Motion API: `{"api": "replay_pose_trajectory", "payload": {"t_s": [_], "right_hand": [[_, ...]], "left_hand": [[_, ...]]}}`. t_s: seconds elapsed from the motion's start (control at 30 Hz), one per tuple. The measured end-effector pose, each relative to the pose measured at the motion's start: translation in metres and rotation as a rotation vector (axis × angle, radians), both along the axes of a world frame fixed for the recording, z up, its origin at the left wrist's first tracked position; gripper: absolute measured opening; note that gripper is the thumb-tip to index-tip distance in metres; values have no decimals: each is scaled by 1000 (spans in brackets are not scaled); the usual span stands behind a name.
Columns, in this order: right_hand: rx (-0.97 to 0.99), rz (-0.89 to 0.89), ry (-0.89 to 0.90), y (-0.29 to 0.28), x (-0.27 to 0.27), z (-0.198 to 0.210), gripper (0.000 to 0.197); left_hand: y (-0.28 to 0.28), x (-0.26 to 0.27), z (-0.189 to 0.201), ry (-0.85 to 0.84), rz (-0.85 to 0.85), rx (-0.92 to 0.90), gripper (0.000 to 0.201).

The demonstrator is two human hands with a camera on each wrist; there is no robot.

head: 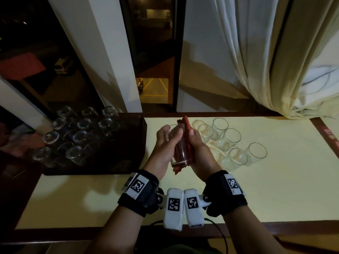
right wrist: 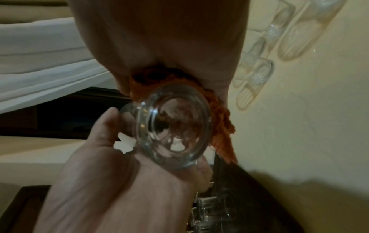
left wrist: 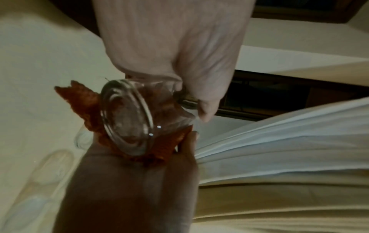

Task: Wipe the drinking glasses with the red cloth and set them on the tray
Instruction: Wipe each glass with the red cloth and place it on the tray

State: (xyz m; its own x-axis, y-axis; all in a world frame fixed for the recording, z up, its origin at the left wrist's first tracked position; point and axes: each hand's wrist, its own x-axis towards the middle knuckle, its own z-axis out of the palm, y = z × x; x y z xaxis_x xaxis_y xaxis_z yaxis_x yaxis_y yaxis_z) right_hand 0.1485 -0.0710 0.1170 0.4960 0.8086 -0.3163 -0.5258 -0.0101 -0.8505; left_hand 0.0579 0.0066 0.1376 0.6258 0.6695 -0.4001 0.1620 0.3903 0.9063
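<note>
1. Left hand [head: 165,142] holds one drinking glass [head: 178,145] above the bench [head: 275,180], thumb and fingers curled round its wall. This grip on bare glass probably serves to steady or turn it, judging by the task.
2. Right hand [head: 200,149] has its grip closed on the red cloth [head: 187,123], which it presses along the glass's right side. Cloth ends stick out past the rim and below the base, so it covers the full height of the wall on that side.
3. Glass is tilted, base toward the person and mouth away. Both wrist views look straight at the thick base [right wrist: 173,126]. Red shows through it; whether any cloth is inside the glass I cannot tell.
4. Step in hand, as I judge it: wiping the outside wall. The glass is not yet on the tray.
5. Dark tray [head: 132,143] sits on the bench left of the hands and carries many glasses [head: 80,136] in rows, seemingly base up. Likely the wiped ones, parked on the left-hand side for a short set-down.
6. Unwiped glasses [head: 233,142] stand in a loose cluster just right of the hands, mouths up, several left. That puts the pick-up on the cloth-hand side, though the right hand is full.
7. Risk: the group at right is close to the right wrist, so an elbow swing could knock one over.
8. Pale curtain [head: 275,70] hangs behind the bench, clear of the work.
</note>
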Motion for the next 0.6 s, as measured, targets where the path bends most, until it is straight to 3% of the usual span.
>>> {"api": "replay_pose_trajectory", "payload": {"t_s": [0.13, 0.27, 0.37, 0.43, 0.5, 0.6], "right_hand": [[75, 38, 104, -3, 1, 5, 50], [114, 67, 314, -6, 1, 10, 64], [145, 77, 411, -9, -1, 11, 64], [168, 71, 323, -10, 1, 10, 56], [172, 57, 108, -11, 3, 13, 43], [126, 9, -87, -12, 2, 18, 43]], "left_hand": [[7, -5, -3, 143, -56, 264, 91], [6, -9, 5, 69, -115, 223, 67], [3, -12, 11, 42, -165, 222, 76], [2, -12, 15, 45, -153, 209, 80], [2, -10, 18, 53, -96, 159, 74], [0, -6, 19, 23, -65, 16, 71]]}}
